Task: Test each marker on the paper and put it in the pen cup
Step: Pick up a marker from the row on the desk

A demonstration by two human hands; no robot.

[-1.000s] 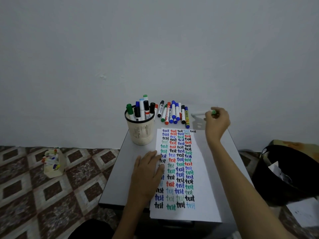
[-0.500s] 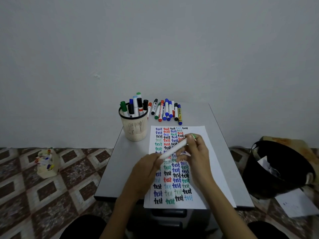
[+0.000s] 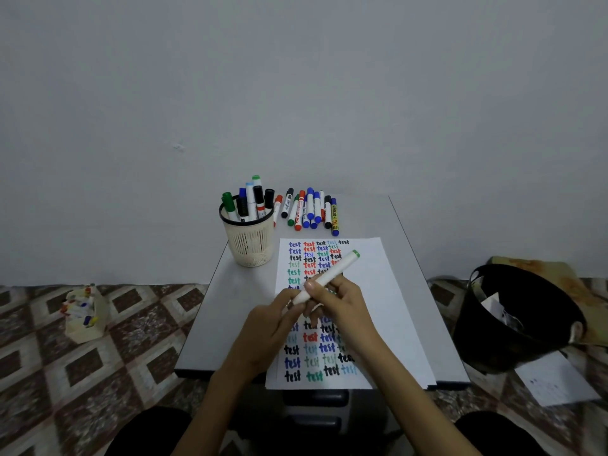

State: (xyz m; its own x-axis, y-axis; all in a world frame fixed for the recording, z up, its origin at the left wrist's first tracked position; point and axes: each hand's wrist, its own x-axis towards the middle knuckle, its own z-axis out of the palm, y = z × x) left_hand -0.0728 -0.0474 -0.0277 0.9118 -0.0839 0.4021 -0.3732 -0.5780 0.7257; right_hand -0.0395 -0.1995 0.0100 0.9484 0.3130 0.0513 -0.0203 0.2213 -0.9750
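Mid-frame over the paper (image 3: 385, 291), right hand (image 3: 342, 301) is gripping the marker (image 3: 335, 269) mid-barrel, left hand (image 3: 266, 330) its end; seemingly light, stiff, slick.

Here's the paper (image 3: 388, 307), and it's one word over and over: "test", handwritten in rows in blue, red, black, green and pale blue. The top row reads "test" five times, the last one in black, set off to the right. The middle rows are hidden behind the left hand (image 3: 263, 327) and right hand (image 3: 339, 301) gripping the green marker (image 3: 332, 274). At the back of the counter (image 3: 237, 324), the yellow marker (image 3: 334, 216) has black print on its barrel, possibly "MARKER". The other markers' (image 3: 309, 209) labels are too small to read.
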